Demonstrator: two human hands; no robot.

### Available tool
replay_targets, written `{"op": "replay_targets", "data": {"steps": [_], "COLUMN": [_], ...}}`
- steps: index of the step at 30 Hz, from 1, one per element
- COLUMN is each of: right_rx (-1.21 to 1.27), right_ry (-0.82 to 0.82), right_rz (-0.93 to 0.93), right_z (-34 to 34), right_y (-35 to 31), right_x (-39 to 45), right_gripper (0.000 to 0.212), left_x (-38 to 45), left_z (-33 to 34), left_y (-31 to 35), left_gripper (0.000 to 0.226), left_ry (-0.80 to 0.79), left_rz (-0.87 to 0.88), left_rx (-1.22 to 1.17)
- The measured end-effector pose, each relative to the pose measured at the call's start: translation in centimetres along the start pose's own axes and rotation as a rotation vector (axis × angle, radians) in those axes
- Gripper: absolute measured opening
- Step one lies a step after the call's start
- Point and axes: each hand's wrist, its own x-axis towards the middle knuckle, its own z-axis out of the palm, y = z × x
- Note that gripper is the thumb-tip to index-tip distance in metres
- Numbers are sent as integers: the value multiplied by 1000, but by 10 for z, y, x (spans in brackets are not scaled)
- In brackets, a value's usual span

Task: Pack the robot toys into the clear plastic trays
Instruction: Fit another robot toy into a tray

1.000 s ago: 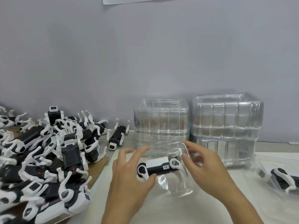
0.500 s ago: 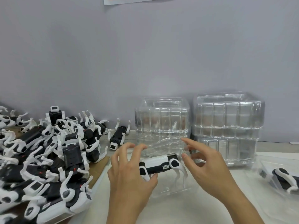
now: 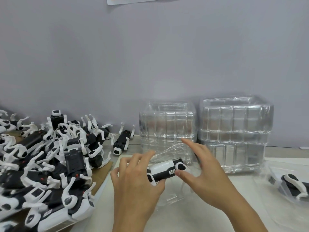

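Note:
A black-and-white robot toy (image 3: 164, 170) lies on its side in a clear plastic tray (image 3: 173, 196) on the white table in front of me. My left hand (image 3: 135, 178) grips the toy's left end, thumb under it and fingers over the top. My right hand (image 3: 203, 169) is at the toy's right end, its thumb touching the toy's body and its fingers spread above the tray's raised clear lid. A large pile of robot toys (image 3: 41, 158) covers the left side.
Two tall stacks of empty clear trays (image 3: 167, 129) (image 3: 234, 131) stand against the grey wall behind my hands. One loose robot toy (image 3: 121, 143) lies by the pile. At the right edge, a packed tray with a toy (image 3: 292, 185) rests on the table.
The toy has sunk lower into the clear tray. My right hand has come closer, its thumb now on the toy; my left hand keeps its grip.

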Motion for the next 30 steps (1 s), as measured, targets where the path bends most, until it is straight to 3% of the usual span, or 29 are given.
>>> {"op": "replay_targets", "data": {"steps": [11,14,20,23,26,28,30], "right_rx": [-15,76,525,659,573,528,499], "right_ry": [57,123,420,348,186,106,60], "right_rz": [-15,-22,-39,-42,-93,-123,-144], "right_z": [1,-8,-40,-43,-33,-21,-11], "right_y": [-7,-9,-22,-32,-48,-58,-66], "right_x": [1,1,3,1,0,0,0], "right_gripper": [69,55,27,29,20,18,20], "left_x": [1,2,5,7,5,9,11], "left_z": [-1,-2,-4,-5,0,-1,-3], "left_y": [0,1,-2,-4,-9,-5,0], "left_gripper": [64,63,60,62,74,68,46], "left_ry": [13,49,194,160,50,21,30], "left_rz": [14,15,-143,-290,-424,-461,-482], "left_rx": [-21,-110,-767,-1169,-1542,-1634,-1620]}}
